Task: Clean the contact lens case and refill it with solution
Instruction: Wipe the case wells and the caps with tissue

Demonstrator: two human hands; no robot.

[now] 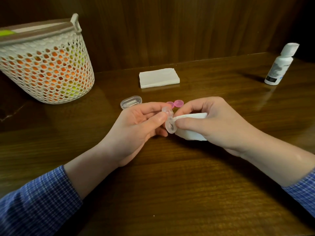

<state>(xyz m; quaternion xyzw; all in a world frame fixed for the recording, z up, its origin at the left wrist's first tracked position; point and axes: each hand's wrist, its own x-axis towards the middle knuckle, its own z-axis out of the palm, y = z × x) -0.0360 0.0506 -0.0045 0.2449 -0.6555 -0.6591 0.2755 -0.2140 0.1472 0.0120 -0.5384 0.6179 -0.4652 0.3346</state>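
Single head cam, looking forward-down at the table from close above (wide-angle, no second view).

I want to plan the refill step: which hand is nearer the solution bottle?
Right. The right hand is nearer the solution bottle; the left hand is farther off.

Dim warm light, soft glare on the wooden table, dark corners, wide-angle bending at edges.

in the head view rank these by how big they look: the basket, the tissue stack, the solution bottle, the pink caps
1. basket
2. tissue stack
3. solution bottle, close to the stack, so unsure
4. pink caps, both alike
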